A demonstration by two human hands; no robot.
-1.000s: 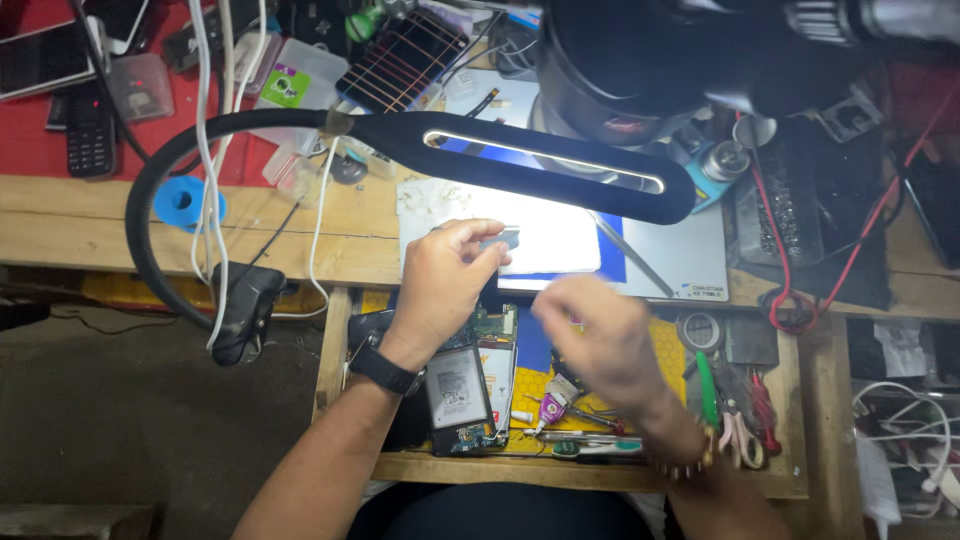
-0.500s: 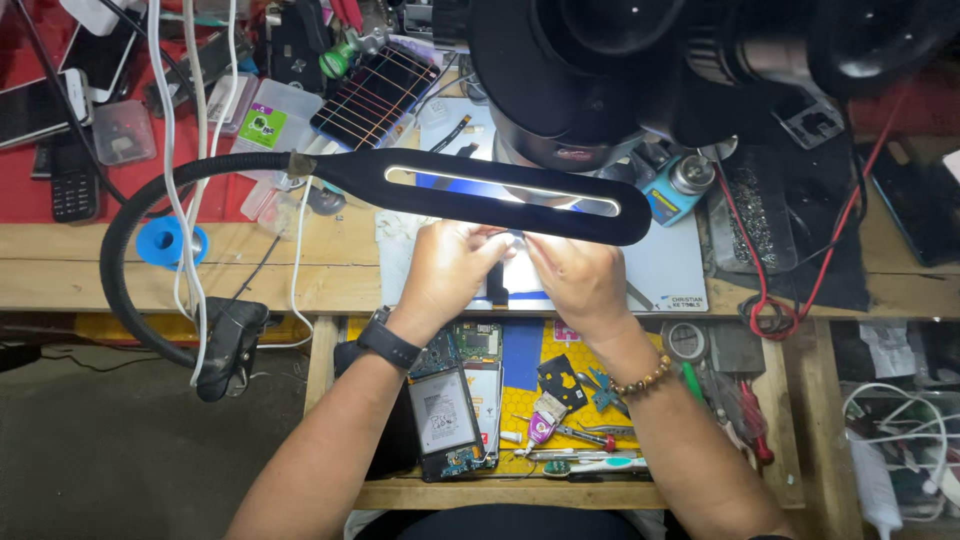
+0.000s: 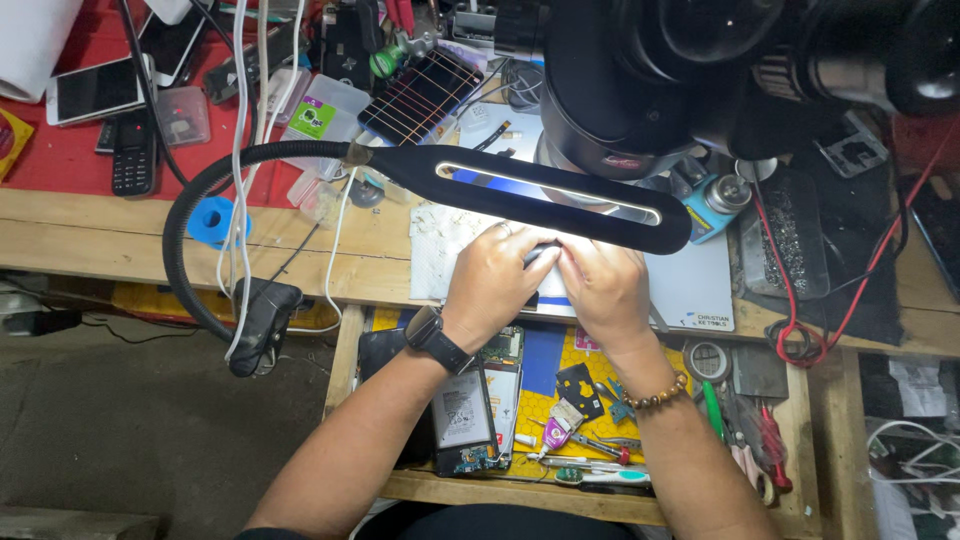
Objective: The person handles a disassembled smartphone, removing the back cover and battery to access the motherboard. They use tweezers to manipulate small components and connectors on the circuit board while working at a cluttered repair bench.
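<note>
Together, the left hand [image 3: 495, 275] and the right hand [image 3: 598, 285] meet at the middle of the wooden bench [image 3: 90, 235], knuckles nearly touching, just below the long black lamp head [image 3: 545, 192]. Both sets of fingers are curled in narrow around a small dark device [image 3: 538, 256], of which only a sliver shows between the hands; how tightly each hand grips it I cannot tell. The device sits over a pale work mat [image 3: 690, 285], lit from above.

At twelve o'clock from the hands looms the black microscope head [image 3: 650, 70]. At nine o'clock the lamp's gooseneck [image 3: 190, 235] loops down to its clamp [image 3: 258, 322] on the bench edge, beside a blue tape roll [image 3: 212, 222]. At six o'clock, an open drawer holds an opened phone [image 3: 462, 420] and a yellow mat [image 3: 560, 375] strewn with small parts and tools. A dark watch [image 3: 432, 335] sits on the left wrist, a bead bracelet [image 3: 658, 392] on the right.
</note>
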